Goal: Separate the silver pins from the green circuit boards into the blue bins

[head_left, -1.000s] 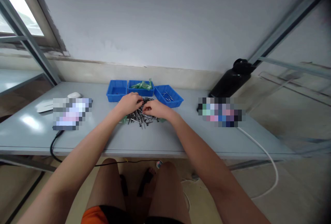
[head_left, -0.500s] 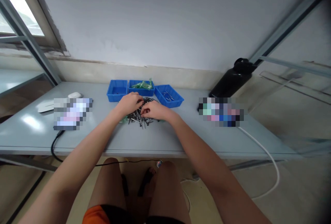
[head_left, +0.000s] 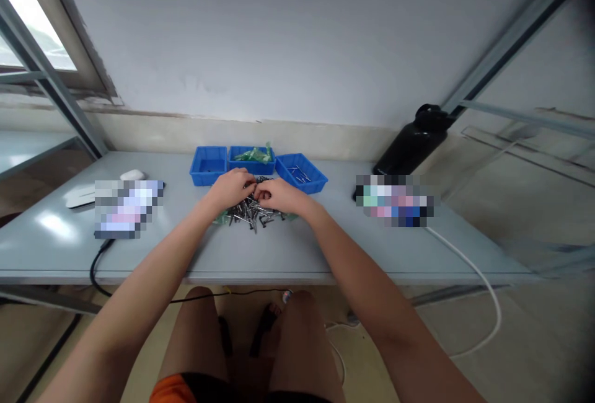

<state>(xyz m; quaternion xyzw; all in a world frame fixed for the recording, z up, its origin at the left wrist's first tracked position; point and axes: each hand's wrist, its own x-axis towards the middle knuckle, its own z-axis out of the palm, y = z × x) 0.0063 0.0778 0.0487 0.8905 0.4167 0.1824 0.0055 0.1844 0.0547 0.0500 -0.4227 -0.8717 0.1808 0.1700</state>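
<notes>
A pile of metal screws [head_left: 251, 212] lies on the grey table, with bits of green plastic under its edges. My left hand [head_left: 233, 186] is over the pile's left side, fingers curled and closed down among the screws. From the right, my right hand [head_left: 275, 194] meets it, thumb and fingers pinched together near the left fingertips. What either hand holds is too small to make out. Behind the hands are three blue bins: the left bin [head_left: 209, 176] has a few small dark bits, the middle bin [head_left: 252, 167] green plastic, the right bin [head_left: 307, 188] several screws.
On the left lie a blurred-out phone [head_left: 130, 209] with a black cable and a white earbud case [head_left: 132, 175]. To the right, a black bottle [head_left: 411, 146] leans against the frame beside another blurred device [head_left: 393, 201] with a white cable. A wall rises behind the table.
My right hand has shifted slightly up and its fingers have drawn closer to my left hand. Some screws at the front of the pile lie differently. The view has tilted a little.
</notes>
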